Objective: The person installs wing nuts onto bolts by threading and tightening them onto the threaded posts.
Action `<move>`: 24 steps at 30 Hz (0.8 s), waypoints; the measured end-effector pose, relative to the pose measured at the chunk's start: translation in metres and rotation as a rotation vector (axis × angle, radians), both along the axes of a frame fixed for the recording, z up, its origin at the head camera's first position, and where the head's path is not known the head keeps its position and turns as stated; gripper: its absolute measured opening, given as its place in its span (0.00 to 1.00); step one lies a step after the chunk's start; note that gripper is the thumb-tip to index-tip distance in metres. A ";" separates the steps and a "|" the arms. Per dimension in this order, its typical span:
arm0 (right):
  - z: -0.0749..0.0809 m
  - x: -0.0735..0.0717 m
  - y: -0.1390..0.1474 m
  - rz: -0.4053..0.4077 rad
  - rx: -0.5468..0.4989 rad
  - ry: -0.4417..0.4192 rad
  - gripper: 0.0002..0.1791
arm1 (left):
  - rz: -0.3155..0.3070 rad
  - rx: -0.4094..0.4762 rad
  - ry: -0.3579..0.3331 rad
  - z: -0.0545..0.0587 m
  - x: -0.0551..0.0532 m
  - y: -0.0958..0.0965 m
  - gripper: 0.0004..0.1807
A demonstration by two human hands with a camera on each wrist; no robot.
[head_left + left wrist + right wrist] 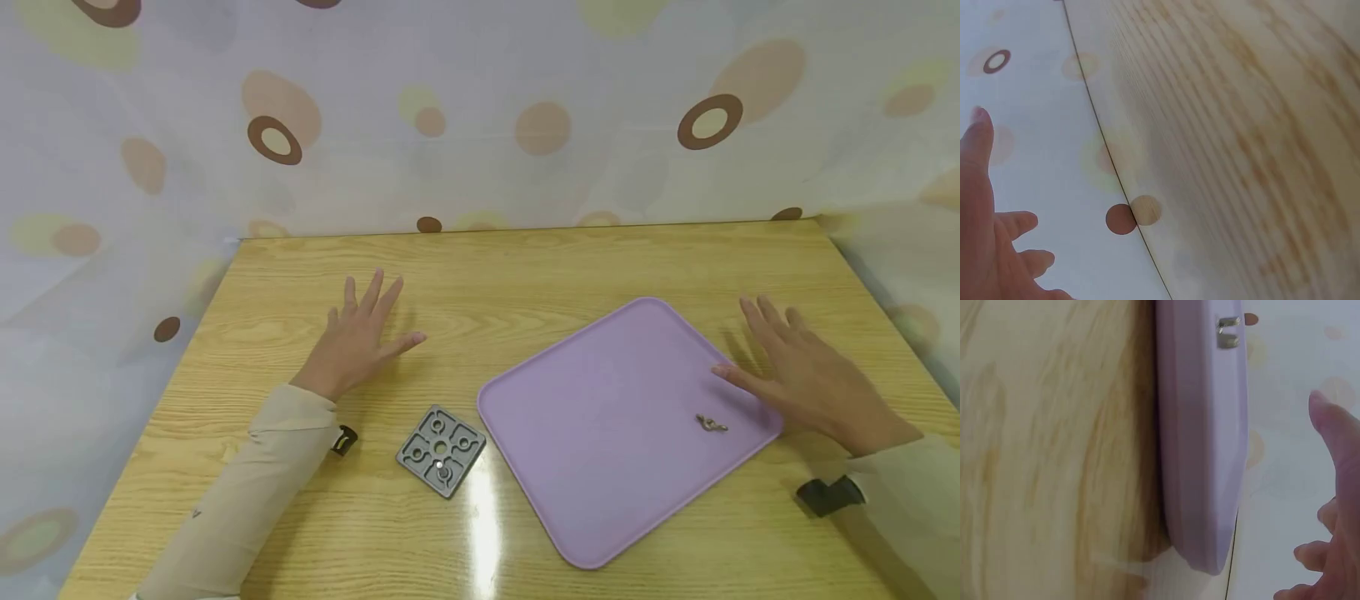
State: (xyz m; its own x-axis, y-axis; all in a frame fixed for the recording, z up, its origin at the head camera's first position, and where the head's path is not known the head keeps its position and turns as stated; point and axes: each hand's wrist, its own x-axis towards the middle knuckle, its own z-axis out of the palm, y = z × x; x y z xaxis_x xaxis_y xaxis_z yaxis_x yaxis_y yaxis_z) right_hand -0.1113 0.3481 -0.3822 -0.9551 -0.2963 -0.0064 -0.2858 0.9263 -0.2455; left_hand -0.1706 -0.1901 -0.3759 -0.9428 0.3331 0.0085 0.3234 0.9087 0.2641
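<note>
My left hand [351, 346] is held over the left part of the table with its fingers spread and nothing in it. In front of its wrist lies a square grey metal plate [428, 468] with round bosses and a centre hole; a small bolt-like piece [443, 472] stands at its near corner. A lilac tray [592, 408] lies at an angle right of the plate. On the tray's right part sits a small brassy wing nut [711, 423], its two wings also showing in the right wrist view. My right hand [810, 379], fingers extended and holding nothing, hovers by the tray's right edge.
The wooden table [450, 308] runs back to a patterned cloth [480, 125], which also hangs along both sides. Dark straps are on both wrists. Light glares off the table's front, between plate and tray.
</note>
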 end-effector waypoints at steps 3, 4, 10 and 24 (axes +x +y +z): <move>0.001 0.002 0.000 -0.057 -0.040 -0.079 0.51 | -0.010 0.012 -0.006 0.000 0.001 0.001 0.49; 0.001 0.003 0.000 -0.068 -0.047 -0.094 0.51 | -0.015 0.018 -0.004 0.000 0.001 0.001 0.48; 0.002 0.005 -0.001 -0.068 -0.045 -0.073 0.41 | -0.130 0.056 0.111 0.008 0.011 0.010 0.36; -0.004 0.009 -0.002 -0.019 -0.110 0.062 0.16 | -0.606 0.278 -0.030 0.032 0.062 0.066 0.14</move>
State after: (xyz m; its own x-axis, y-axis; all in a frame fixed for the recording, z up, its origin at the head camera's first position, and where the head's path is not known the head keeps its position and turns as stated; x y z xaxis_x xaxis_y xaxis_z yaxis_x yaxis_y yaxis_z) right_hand -0.1023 0.3463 -0.3858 -0.9579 -0.2742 0.0847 -0.2867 0.8999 -0.3287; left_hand -0.1089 -0.1246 -0.3436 -0.5908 0.7932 0.1474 0.7444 0.4655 0.4788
